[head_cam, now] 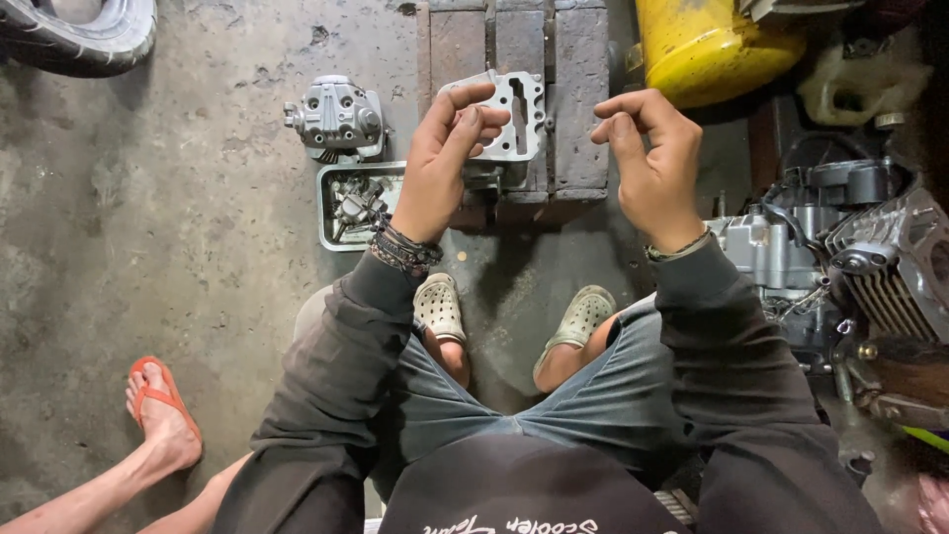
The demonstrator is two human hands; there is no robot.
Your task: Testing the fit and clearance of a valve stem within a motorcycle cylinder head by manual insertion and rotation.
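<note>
- A thin flat metal plate [514, 114] with several cut-out holes is pinched between the thumb and fingers of the left hand [440, 163] and is held up in front of the person.
- The right hand [652, 163] is kept apart from the left, just to the right of the plate; its fingers are curled inward with the thumb and forefinger close together, and nothing can be made out between them.
- Dark braided bands [405, 249] are worn on the left wrist, and a thin band is worn on the right wrist.
- A row of dark bricks [573, 89] is seen on the floor beyond and beneath both hands.
- A grey engine part [336, 117] with bolt holes is set on the concrete floor [178, 198] to the left of the left hand.
- A shallow metal tray [331, 213] with small greasy parts is placed just below that part, beside the left wrist.
- A yellow can [707, 44] is seen beyond the right hand.
- A motorcycle engine [850, 257] with cooling fins is found to the right of the right forearm.
- A tyre [84, 35] is seen far off to the left, beyond the left hand.
- Another person's foot in an orange sandal [158, 410] is seen well to the left of the left elbow.
</note>
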